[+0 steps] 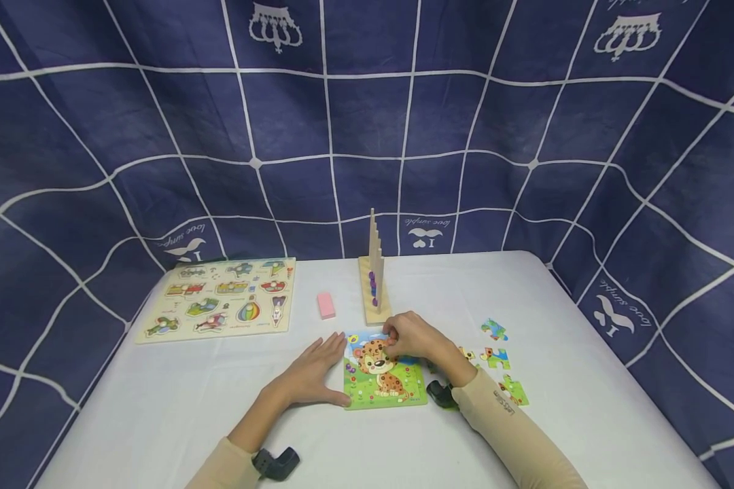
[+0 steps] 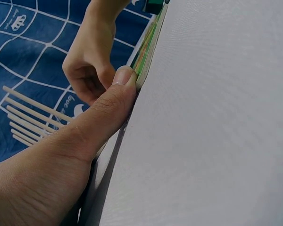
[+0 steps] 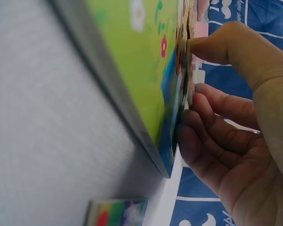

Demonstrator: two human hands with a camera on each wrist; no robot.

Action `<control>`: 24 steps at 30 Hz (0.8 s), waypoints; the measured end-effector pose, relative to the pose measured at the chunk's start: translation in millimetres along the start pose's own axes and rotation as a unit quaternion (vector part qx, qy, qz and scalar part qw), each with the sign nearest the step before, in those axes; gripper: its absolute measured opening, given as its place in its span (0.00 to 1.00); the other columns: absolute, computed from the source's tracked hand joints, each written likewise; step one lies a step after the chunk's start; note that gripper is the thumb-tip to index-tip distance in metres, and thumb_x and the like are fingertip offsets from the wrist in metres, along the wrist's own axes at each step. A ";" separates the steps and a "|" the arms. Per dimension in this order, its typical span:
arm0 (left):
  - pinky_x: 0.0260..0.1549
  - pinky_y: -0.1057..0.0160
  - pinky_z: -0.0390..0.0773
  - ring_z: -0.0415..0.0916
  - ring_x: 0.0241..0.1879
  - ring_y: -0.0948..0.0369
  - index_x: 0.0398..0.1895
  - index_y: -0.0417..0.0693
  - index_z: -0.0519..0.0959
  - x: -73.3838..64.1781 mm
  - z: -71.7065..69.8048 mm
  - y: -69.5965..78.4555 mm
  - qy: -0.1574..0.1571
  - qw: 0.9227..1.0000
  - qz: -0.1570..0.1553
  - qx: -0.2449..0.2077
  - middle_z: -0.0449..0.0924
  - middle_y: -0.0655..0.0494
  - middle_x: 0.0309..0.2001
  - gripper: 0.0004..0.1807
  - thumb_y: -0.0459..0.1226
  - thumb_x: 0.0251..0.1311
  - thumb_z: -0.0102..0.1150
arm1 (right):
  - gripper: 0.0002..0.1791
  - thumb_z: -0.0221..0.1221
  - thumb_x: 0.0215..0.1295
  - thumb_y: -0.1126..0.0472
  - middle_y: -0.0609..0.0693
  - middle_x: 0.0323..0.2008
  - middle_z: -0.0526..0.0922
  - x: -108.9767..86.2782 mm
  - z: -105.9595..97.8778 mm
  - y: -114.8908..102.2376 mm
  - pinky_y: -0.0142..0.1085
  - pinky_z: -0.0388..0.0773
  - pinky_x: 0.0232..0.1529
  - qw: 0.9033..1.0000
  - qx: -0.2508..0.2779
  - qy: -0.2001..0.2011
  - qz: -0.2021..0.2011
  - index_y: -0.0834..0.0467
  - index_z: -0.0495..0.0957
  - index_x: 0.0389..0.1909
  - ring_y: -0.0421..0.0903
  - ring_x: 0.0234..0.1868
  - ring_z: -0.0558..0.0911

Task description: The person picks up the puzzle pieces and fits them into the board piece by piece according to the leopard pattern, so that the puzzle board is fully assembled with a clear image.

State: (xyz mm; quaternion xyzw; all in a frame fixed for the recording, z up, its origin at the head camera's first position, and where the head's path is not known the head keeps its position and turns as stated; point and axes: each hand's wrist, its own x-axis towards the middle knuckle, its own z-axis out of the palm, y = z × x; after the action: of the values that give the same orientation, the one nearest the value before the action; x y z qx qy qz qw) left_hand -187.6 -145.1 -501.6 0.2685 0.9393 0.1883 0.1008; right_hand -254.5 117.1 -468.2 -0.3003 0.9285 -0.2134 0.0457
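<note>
Leopard puzzle board [image 1: 362, 394]: one, square, flat on the worktop [image 1: 159, 421] between the two hands; spotted cub on green grass, flowers, blue sky at the top.

Left hand [image 1: 312, 372]: fingers extended and spread, grasping nothing; thumb on the board's near left corner, fingertips at its left edge.

Right hand [image 1: 417, 336]: over the board's upper right part, pinching a thin puzzle piece [image 3: 190, 77] between thumb and fingers (seen edge-on in the right wrist view; whether it is seated or raised cannot be told).

Loose pieces [image 1: 495, 358]: several, to the right of the board, well apart from the left hand; blue, spotted and green printing, some partly hidden by the right forearm.

Pink block [image 1: 326, 305]: one, beyond the left hand.

Wooden stand [image 1: 376, 316]: one, just beyond the board; a row of upright rods of stepped height, purple and blue beads [image 1: 373, 288] low on them.

Vehicle puzzle board [image 1: 232, 331]: one, far left; printed train, balloon, rocket and others.

Beige sleeves [image 1: 514, 435]: two, lettering on the right one; a dark wrist device [image 1: 275, 464] at each wrist.

Curtain [image 1: 367, 115]: dark blue, white grid, behind the worktop.
</note>
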 end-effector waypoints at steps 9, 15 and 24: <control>0.77 0.50 0.44 0.41 0.79 0.55 0.77 0.44 0.50 0.2 0.2 0.2 0.000 1.000 -0.002 0.001 0.46 0.52 0.79 0.70 0.77 0.36 0.59 | 0.17 0.70 0.48 0.56 0.39 0.20 0.77 -1.7 1.0 1.1 0.27 0.72 0.26 1.000 0.007 -0.009 -0.004 0.56 0.83 0.40 0.34 0.22 0.72; 0.77 0.50 0.44 0.41 0.79 0.56 0.77 0.44 0.50 -0.2 0.0 -0.3 0.000 1.000 -0.001 0.001 0.45 0.52 0.79 0.70 0.77 0.36 0.58 | 0.11 0.69 0.50 0.57 0.38 0.19 0.77 -1.1 -0.3 -0.1 0.25 0.70 0.24 0.999 0.021 -0.027 -0.012 0.52 0.84 0.37 0.32 0.21 0.71; 0.77 0.50 0.43 0.41 0.79 0.55 0.77 0.44 0.50 0.3 -1.1 0.7 0.000 1.000 0.000 -0.004 0.45 0.51 0.79 0.70 0.76 0.37 0.59 | 0.13 0.71 0.50 0.58 0.41 0.23 0.80 0.6 -3.7 0.0 0.26 0.74 0.26 0.997 0.052 -0.048 -0.001 0.54 0.86 0.38 0.36 0.25 0.74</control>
State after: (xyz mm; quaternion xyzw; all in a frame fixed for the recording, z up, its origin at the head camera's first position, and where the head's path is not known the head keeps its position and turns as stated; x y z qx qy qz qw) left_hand -187.8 -144.7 -500.3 0.2678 0.9387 0.1919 0.1016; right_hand -255.8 118.2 -464.8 -0.3085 0.9126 -0.2468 0.1058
